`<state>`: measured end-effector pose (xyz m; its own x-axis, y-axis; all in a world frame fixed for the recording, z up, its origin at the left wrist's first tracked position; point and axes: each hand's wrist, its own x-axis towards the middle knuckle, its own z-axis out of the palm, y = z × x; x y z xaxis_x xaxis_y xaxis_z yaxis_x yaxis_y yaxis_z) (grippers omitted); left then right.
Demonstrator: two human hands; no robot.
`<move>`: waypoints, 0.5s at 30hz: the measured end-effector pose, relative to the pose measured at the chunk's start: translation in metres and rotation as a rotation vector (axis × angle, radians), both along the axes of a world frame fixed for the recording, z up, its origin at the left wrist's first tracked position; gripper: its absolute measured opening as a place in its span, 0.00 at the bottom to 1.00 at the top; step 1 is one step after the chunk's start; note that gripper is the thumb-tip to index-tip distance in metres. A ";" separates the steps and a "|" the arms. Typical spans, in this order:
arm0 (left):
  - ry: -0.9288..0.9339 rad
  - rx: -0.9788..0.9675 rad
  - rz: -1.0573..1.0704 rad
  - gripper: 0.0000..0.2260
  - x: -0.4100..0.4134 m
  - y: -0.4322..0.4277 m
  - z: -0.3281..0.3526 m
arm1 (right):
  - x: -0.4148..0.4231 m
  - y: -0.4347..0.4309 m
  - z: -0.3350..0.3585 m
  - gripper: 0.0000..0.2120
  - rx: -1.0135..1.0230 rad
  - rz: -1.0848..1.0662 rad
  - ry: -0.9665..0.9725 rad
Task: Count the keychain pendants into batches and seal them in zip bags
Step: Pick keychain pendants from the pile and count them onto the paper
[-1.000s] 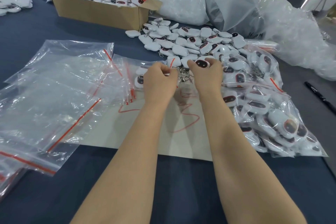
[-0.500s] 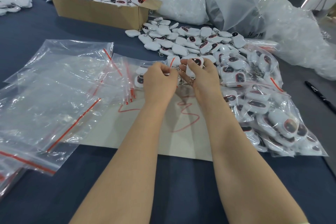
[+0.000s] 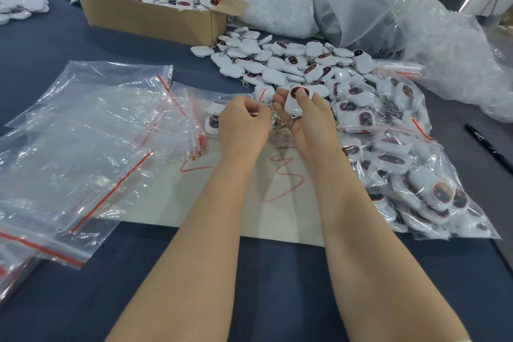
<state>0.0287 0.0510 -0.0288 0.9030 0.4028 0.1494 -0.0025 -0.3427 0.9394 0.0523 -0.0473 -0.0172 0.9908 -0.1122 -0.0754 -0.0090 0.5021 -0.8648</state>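
My right hand grips a white keychain pendant with a dark red face, its metal chain hanging below the palm. My left hand is curled on the mouth of a clear zip bag with a red seal strip; a couple of pendants lie inside it. A loose pile of white pendants spreads just beyond both hands. Filled, sealed zip bags of pendants lie stacked to the right of my right forearm.
Empty zip bags cover the left of the blue table. A cardboard box of pendants with a red sign stands at the back. Big plastic sacks sit back right. A black pen lies far right. Beige paper lies under my forearms.
My right hand picked a pendant from the pile's edge and drew it back toward my left hand at the bag mouth. My left hand has stayed in place.
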 end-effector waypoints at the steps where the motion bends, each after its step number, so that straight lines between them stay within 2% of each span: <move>1: 0.000 0.000 0.001 0.03 0.000 0.000 0.000 | -0.001 0.000 0.000 0.09 -0.014 0.018 -0.020; 6: 0.009 -0.007 0.004 0.03 0.000 0.000 0.000 | -0.002 -0.001 -0.001 0.06 -0.056 0.066 -0.042; 15: 0.004 -0.001 -0.006 0.03 0.000 0.001 0.000 | -0.003 0.001 -0.002 0.09 -0.215 0.096 -0.076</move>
